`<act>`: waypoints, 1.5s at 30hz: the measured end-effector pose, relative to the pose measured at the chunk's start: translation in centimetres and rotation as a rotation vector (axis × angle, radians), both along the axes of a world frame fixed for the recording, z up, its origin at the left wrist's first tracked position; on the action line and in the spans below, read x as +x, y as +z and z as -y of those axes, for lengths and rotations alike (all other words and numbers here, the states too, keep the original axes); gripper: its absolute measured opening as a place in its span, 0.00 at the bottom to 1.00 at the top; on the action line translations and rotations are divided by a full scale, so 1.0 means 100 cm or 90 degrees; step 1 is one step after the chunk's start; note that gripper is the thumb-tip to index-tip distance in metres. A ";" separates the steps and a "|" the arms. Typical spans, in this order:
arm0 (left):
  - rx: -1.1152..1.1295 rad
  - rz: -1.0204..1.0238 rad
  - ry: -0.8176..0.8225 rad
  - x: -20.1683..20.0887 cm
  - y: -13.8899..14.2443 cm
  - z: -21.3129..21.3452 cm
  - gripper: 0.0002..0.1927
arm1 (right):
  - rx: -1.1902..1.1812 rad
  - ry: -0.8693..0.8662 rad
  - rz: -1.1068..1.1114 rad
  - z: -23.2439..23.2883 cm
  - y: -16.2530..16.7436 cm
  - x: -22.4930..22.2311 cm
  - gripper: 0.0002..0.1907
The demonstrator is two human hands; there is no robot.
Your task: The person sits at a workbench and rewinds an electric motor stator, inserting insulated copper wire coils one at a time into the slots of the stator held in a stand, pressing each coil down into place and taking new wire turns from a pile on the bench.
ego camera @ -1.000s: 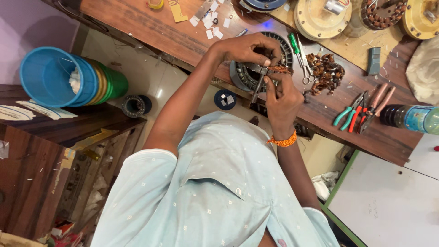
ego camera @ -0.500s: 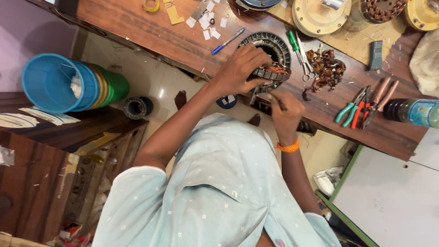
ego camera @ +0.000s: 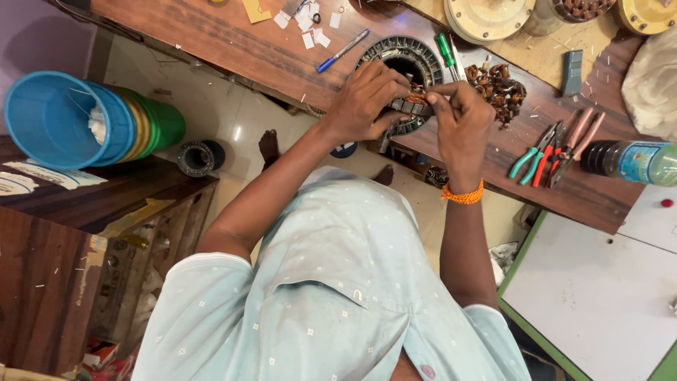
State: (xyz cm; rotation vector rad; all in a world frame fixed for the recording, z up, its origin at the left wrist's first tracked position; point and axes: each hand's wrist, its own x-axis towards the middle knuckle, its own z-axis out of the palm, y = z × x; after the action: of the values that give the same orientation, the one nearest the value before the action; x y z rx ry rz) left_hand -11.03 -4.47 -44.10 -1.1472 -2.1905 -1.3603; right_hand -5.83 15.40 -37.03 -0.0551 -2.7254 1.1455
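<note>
Copper coil (ego camera: 416, 95) sits pinched by our right hand (ego camera: 462, 116) at the stator (ego camera: 405, 67) rim, while our left hand (ego camera: 363, 99) clamps the stator to the bench (ego camera: 233, 49) against turning. Beyond: pliers (ego camera: 546, 152), screwdriver (ego camera: 446, 53).

**Both hands drawn together, fingers pinched**

The left hand (ego camera: 363, 102) reaches forward on a long, nearly straight bare forearm, its back turned up, knuckles bent and fingers (ego camera: 392, 75) curled downward in a grip. The right hand (ego camera: 462, 120) rises on a forearm bent up from the elbow, an orange band around the wrist; its fingers (ego camera: 438, 97) pinch together, tips meeting the left hand's fingertips.
</note>
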 end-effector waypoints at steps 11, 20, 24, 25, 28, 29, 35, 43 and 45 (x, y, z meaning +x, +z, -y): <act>-0.058 0.474 0.059 -0.026 0.039 -0.035 0.14 | 0.008 -0.039 0.041 -0.006 -0.002 -0.030 0.06; 0.086 0.570 -0.443 -0.064 -0.007 0.013 0.10 | -0.013 0.088 0.013 0.025 0.016 0.021 0.07; 0.107 0.510 -0.474 -0.070 -0.006 0.016 0.10 | 0.033 0.037 -0.017 0.043 0.002 0.037 0.07; 0.100 0.478 -0.457 -0.068 -0.003 0.016 0.10 | 0.044 0.049 -0.035 0.043 -0.003 0.039 0.07; 0.067 0.325 -0.373 -0.055 0.009 0.017 0.15 | 0.070 0.069 -0.082 0.043 -0.026 0.044 0.08; 0.049 0.233 -0.323 -0.046 0.012 0.019 0.20 | 0.074 0.065 -0.091 0.041 -0.034 0.042 0.10; 0.016 0.099 -0.103 -0.009 0.011 0.010 0.23 | -0.020 0.078 -0.077 0.019 -0.041 0.054 0.07; 0.053 0.039 -0.038 -0.001 -0.009 0.004 0.22 | 0.009 0.060 -0.074 -0.004 0.005 0.048 0.05; 0.048 0.055 -0.045 -0.001 -0.009 0.005 0.22 | 0.040 0.056 -0.095 -0.002 0.009 0.036 0.05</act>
State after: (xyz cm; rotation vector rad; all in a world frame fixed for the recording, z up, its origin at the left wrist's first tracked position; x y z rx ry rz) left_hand -11.11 -4.92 -44.96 -1.1691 -2.1553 -1.5363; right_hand -2.23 15.59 -36.11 0.1541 -2.6514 1.0407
